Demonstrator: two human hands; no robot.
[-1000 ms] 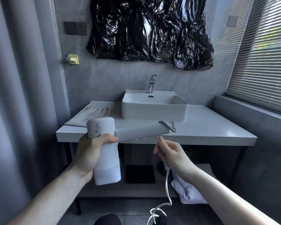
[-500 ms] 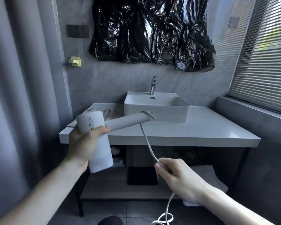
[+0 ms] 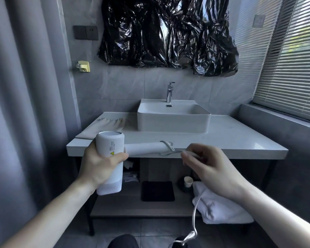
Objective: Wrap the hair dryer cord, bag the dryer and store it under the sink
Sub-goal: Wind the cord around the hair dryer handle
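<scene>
At lower left of centre the left hand (image 3: 98, 165) is closed around the hair dryer (image 3: 109, 158) barrel, its handle (image 3: 145, 148) running horizontally rightward toward the nearer right hand (image 3: 209, 169), whose fingers pinch the cord (image 3: 194, 219) beside the handle's end.

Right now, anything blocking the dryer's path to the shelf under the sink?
Partly. The shelf already holds a black mat, a small cup and a white bundle. Its left part looks open. The hair dryer is in the left hand, unbagged.
</scene>
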